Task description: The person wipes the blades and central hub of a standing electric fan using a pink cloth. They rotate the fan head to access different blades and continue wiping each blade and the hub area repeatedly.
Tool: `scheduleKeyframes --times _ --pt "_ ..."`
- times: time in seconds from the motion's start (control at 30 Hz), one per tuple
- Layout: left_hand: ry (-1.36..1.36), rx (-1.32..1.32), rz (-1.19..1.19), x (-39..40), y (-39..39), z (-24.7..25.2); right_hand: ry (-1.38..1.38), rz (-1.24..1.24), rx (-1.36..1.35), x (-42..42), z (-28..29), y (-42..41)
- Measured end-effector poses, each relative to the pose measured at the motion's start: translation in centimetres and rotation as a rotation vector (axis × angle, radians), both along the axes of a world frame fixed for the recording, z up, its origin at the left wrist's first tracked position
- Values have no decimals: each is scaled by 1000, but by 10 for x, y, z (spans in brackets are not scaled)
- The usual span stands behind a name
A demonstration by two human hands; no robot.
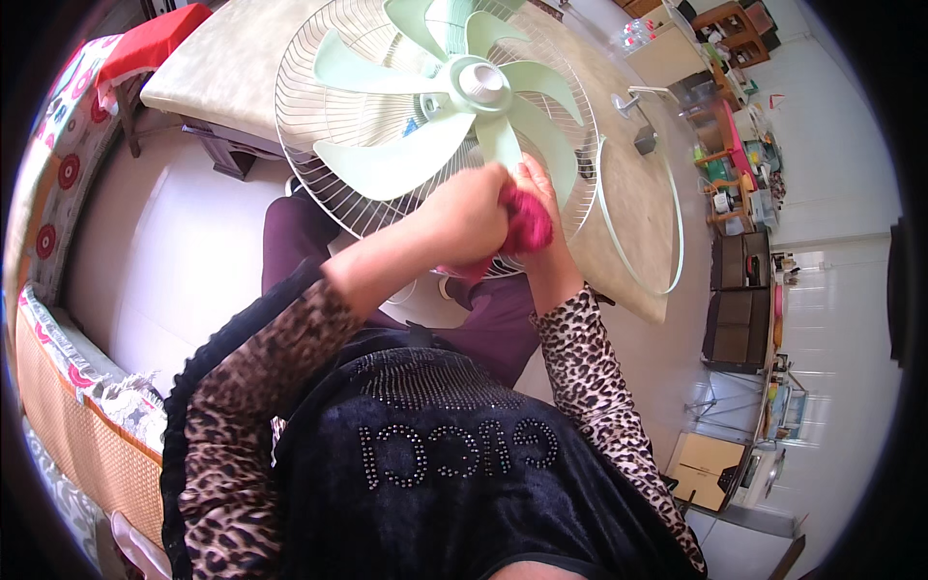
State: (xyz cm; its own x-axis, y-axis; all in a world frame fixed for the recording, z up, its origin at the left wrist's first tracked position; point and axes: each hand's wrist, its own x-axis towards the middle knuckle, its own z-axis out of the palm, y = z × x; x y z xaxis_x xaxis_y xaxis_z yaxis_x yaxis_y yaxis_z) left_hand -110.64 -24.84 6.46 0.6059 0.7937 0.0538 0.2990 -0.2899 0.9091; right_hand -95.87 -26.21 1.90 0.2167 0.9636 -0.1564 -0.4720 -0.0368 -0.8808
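Observation:
A pale green fan blade assembly (481, 87) sits in front of a round wire fan guard (319, 188). My left hand (467, 210) is closed around a crumpled dark pink cloth (528, 221), just below the hub and near a lower blade. Beside it, my right hand (545, 190) is behind the cloth, its fingers extending up against the lower blades; whether it grips a blade or the cloth is hidden. Both hands are slightly blurred. A pinkish-white knob (481, 81) is at the hub's centre.
The fan parts lie over a beige tabletop (217, 65). A pale green ring-shaped strip (680, 239) rests at its right side. Patterned fabric (69, 170) covers furniture at left, beside a red-covered stool (148, 54). Shelves and cabinets (739, 301) line the right wall.

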Motion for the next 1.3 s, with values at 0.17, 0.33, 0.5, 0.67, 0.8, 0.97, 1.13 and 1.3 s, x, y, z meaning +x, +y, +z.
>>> scheduleKeyframes --times 0.17,0.33,0.5,0.67,0.8,0.97,1.13,1.3 --pt "-167 -357 358 39 41 5 -346 -41 -27 -26 23 -2" --pt "-110 -177 422 40 34 -7 -440 -113 44 -22 10 0" --pt "203 151 121 4 7 -2 -445 -28 85 -1 -12 4" --pt "497 791 181 -25 -32 23 -749 -191 33 -11 -4 4" --pt "505 572 230 -40 -22 19 -671 -105 -13 -11 1 2" --pt "-279 -123 295 -51 -20 8 -591 -110 -15 -20 5 -1" --pt "104 426 168 -50 -40 9 -701 -194 131 -18 -19 9" --pt "342 457 292 -52 -52 9 -703 -207 184 -21 -19 8"
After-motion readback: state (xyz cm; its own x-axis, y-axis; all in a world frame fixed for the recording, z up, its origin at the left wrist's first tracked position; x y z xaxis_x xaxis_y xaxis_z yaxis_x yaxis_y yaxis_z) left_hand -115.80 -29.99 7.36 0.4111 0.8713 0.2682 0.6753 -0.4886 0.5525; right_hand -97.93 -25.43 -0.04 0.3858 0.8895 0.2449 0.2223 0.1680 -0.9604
